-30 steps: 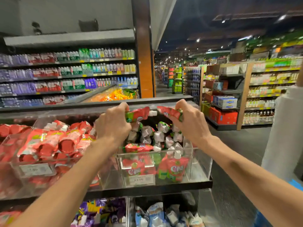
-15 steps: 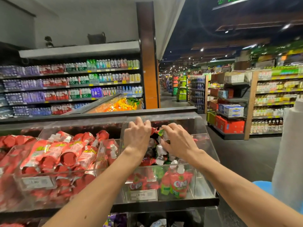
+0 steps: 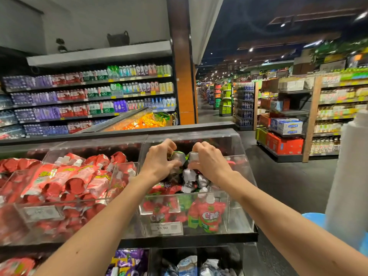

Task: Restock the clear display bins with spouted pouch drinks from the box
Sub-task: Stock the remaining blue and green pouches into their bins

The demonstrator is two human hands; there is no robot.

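The fingers [image 3: 168, 143] of the left hand [image 3: 159, 162] are curled round the first pouch [image 3: 177, 156], clamping it with its silver base towards the camera. The fingers [image 3: 202, 145] of the right hand [image 3: 210, 163] are curled round the second pouch [image 3: 194, 155], which is held the same way. The two held pouches sit just beside each other; it cannot be told whether they touch.

Both hands are inside the open top of the right clear bin [image 3: 237, 212], above the pouch pile [image 3: 191, 180]. The pile consists of silver-based pouches in red and green, lying at mixed angles. Against the near wall of this bin, the upright pouches [image 3: 211, 216] stand with white caps up. A price label [image 3: 166, 228] is fixed to the near wall, at its left.

The left clear bin [image 3: 59, 214] stands just beside the right one and holds the red pouches [image 3: 65, 182], which lie heaped with white caps. Both bins rest on a black shelf [image 3: 199, 239]. Below the shelf, purple packs [image 3: 127, 259] lie to the left and pale pouches [image 3: 187, 263] to the right.

At the right edge stands a white roll [image 3: 350, 186], with a blue object [image 3: 312, 218] at its base. On the far left, wall shelves [image 3: 89, 96] carry bottled drinks. Orange packets [image 3: 145, 122] lie in a display beyond the bins.
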